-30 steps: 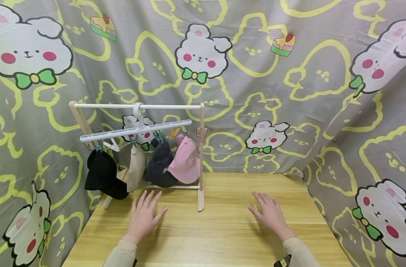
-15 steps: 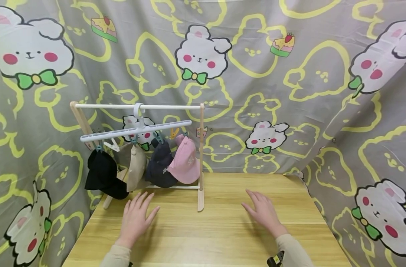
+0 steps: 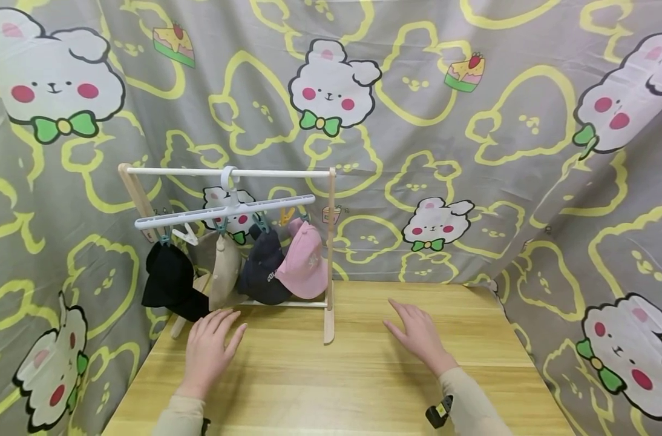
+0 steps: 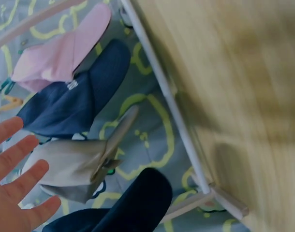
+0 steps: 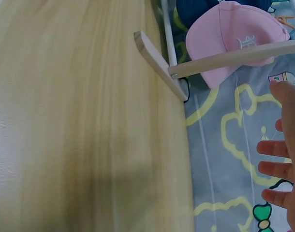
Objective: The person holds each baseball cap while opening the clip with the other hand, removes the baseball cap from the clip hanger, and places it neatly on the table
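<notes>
Four-cap wording aside, several caps hang by clips from a pale blue hanger (image 3: pixel 224 211): a black cap (image 3: pixel 169 278), a beige cap (image 3: pixel 224 269), a navy cap (image 3: pixel 262 272) and a pink cap (image 3: pixel 305 260). The hanger hooks over the white top bar of a wooden rack (image 3: pixel 331 254). My left hand (image 3: pixel 208 351), fingers spread, is above the table just in front of the black and beige caps and holds nothing. To the right of the rack, my right hand (image 3: pixel 418 336) hovers with its fingers extended, nothing in it.
The wooden table (image 3: pixel 363 387) spans the front, with the rack at its back left. A white clip (image 3: pixel 185 234) and a yellow clip (image 3: pixel 286 215) on the hanger carry no cap. A patterned grey curtain (image 3: pixel 396 151) stands behind and at both sides.
Both hands have drifted to the left over the table, the left one closer to the black cap. The caps, hanger and rack keep their arrangement; the head view has shifted slightly.
</notes>
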### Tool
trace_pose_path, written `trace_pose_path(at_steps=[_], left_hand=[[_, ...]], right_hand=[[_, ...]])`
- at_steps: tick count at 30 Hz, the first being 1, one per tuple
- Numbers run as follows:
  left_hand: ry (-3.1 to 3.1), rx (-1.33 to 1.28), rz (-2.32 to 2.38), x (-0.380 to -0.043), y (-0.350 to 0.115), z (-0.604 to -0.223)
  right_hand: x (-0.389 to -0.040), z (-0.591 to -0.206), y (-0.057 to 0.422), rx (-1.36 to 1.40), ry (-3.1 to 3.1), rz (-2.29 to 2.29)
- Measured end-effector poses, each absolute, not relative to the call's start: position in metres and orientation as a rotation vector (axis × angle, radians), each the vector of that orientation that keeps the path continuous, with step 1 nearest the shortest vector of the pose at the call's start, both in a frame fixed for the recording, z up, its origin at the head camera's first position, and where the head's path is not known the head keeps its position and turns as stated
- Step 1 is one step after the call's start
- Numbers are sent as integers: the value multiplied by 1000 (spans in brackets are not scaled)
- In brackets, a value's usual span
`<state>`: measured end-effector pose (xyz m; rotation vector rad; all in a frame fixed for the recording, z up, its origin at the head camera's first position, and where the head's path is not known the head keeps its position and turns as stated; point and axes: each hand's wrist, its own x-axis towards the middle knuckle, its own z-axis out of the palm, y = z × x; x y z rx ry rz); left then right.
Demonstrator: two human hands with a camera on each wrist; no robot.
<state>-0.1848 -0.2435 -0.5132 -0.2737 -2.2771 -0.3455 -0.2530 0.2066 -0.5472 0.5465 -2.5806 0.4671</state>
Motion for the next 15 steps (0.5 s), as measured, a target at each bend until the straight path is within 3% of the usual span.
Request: trace_pose_path(at_steps=[15], left_hand=[[-2108, -340, -325, -196, -263, -476]], right_hand=[[-280, -509, 187, 648, -2518, 470]])
